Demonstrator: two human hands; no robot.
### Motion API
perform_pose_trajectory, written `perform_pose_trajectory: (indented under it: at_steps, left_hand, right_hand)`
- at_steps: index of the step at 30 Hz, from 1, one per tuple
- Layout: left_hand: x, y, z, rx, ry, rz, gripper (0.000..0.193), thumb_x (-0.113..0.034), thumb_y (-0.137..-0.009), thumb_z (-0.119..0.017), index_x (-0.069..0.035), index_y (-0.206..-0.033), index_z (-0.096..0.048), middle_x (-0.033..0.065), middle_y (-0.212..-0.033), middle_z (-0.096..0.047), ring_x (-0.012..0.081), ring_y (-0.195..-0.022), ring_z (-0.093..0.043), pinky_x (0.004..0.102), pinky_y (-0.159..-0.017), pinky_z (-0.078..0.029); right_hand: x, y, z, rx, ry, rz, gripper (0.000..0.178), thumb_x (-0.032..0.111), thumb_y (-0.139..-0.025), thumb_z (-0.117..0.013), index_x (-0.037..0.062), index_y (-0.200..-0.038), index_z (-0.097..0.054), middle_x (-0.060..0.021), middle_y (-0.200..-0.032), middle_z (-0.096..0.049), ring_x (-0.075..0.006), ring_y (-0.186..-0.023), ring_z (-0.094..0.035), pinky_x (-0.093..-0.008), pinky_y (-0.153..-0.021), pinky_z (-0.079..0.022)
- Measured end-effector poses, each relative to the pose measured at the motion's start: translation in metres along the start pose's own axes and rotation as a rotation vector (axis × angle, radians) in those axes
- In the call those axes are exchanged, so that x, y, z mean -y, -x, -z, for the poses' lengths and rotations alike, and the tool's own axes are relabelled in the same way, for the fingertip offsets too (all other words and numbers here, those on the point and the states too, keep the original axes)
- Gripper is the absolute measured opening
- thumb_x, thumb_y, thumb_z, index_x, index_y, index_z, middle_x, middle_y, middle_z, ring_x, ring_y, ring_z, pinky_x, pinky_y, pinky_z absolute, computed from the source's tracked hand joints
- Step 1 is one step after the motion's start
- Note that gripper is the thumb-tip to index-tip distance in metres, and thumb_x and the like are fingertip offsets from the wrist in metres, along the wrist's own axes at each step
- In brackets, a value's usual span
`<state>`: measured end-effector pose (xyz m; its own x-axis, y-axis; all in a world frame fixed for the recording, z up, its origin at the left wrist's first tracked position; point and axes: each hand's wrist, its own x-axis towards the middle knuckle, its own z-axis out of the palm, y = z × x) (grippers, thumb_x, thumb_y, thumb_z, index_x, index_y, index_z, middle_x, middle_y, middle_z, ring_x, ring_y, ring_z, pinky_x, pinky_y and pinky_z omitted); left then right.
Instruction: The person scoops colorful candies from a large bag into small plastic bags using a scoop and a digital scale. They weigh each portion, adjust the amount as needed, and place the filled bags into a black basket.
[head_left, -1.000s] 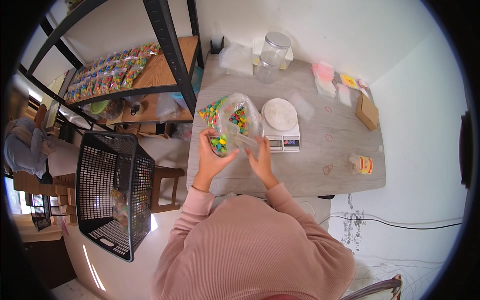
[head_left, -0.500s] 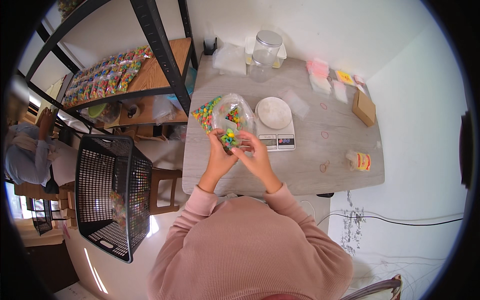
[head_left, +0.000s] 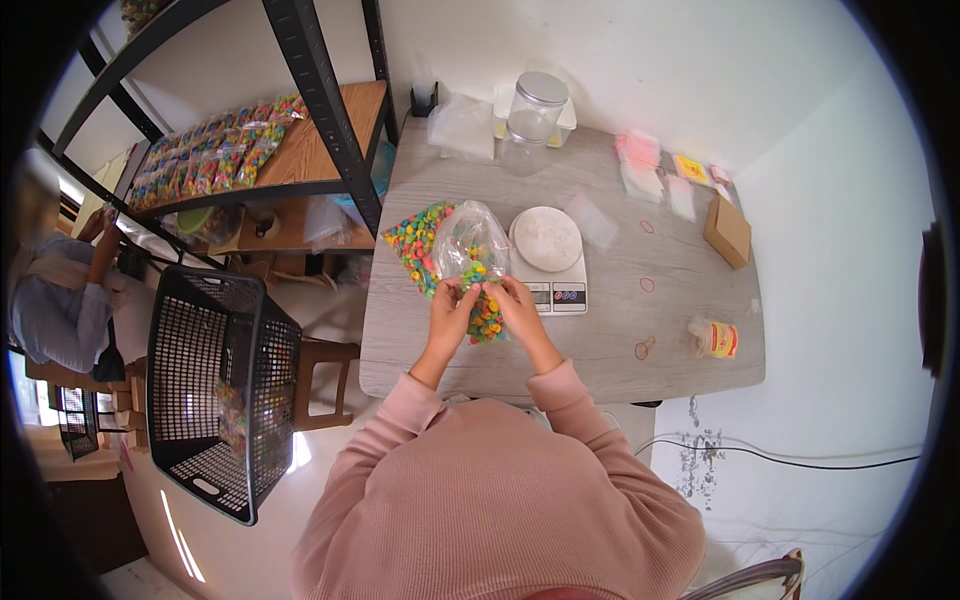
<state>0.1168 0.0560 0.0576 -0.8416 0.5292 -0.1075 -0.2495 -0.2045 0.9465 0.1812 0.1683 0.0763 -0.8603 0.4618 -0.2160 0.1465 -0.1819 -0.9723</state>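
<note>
Both hands are closed on a small clear plastic bag of colourful pieces point(head_left: 487, 327) at the table's near side. My left hand point(head_left: 449, 318) pinches its upper edge from the left, and my right hand point(head_left: 517, 312) pinches from the right. The filled part shows between and below my fingers; the pinched edge is partly hidden. Just beyond lies a larger bag of multicoloured pieces point(head_left: 412, 243), its clear, crumpled mouth point(head_left: 472, 232) spread behind my hands. A white kitchen scale point(head_left: 548, 240) with a round plate stands right of that bag, close to my right hand.
Clear jars point(head_left: 533, 110), empty plastic bags point(head_left: 463, 127), a small cardboard box point(head_left: 727, 231) and several rubber bands point(head_left: 643, 349) are on the grey table point(head_left: 600, 365). Left stand a shelf of packed bags point(head_left: 215, 150) and a black crate point(head_left: 205, 390). Another person point(head_left: 70, 300) sits far left.
My hands have come slightly nearer to me. The small bag, cupped between my hands before, now hangs below my pinching fingers. The larger bag's mouth is more in view.
</note>
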Motion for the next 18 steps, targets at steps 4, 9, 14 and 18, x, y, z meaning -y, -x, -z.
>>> perform_pose_trajectory:
  at_steps: [4,9,14,18]
  left_hand:
    - [0.005,0.001,-0.009,-0.056,-0.007,0.050,0.019,-0.013,-0.089,-0.054,-0.002,-0.102,-0.046,0.0048,-0.095,-0.055,0.0083,-0.086,-0.052,0.0228,-0.075,-0.041]
    - [0.007,0.010,-0.040,-0.085,0.101,-0.026,0.018,-0.015,-0.090,-0.050,-0.003,-0.102,-0.046,0.0056,-0.099,-0.051,0.0087,-0.090,-0.048,0.0243,-0.076,-0.040]
    - [0.008,0.003,-0.044,-0.088,0.403,0.279,0.016,-0.013,-0.091,-0.048,-0.003,-0.103,-0.046,0.0054,-0.099,-0.052,0.0127,-0.091,-0.050,0.0276,-0.078,-0.042]
    - [0.015,-0.001,-0.045,-0.170,0.474,0.289,0.013,-0.013,-0.091,-0.048,-0.004,-0.101,-0.047,0.0054,-0.100,-0.053,0.0131,-0.093,-0.051,0.0296,-0.079,-0.042]
  right_hand:
    - [-0.009,-0.005,-0.002,-0.034,-0.099,0.071,0.028,0.018,-0.082,-0.058,-0.0019,-0.102,-0.056,-0.0060,-0.084,-0.058,-0.0094,-0.076,-0.053,-0.0227,-0.065,-0.043]
    - [-0.014,-0.008,0.008,-0.166,-0.045,0.094,0.028,0.018,-0.080,-0.058,-0.0013,-0.101,-0.058,-0.0075,-0.087,-0.059,-0.0110,-0.078,-0.054,-0.0242,-0.066,-0.043]
    - [-0.009,-0.017,0.031,-0.085,0.158,0.098,0.028,0.020,-0.078,-0.058,-0.0014,-0.097,-0.060,-0.0086,-0.083,-0.061,-0.0122,-0.071,-0.056,-0.0249,-0.063,-0.043]
    - [-0.008,-0.023,0.030,-0.033,0.182,0.075,0.029,0.022,-0.078,-0.058,-0.0026,-0.093,-0.061,-0.0084,-0.073,-0.060,-0.0130,-0.063,-0.055,-0.0267,-0.057,-0.042]
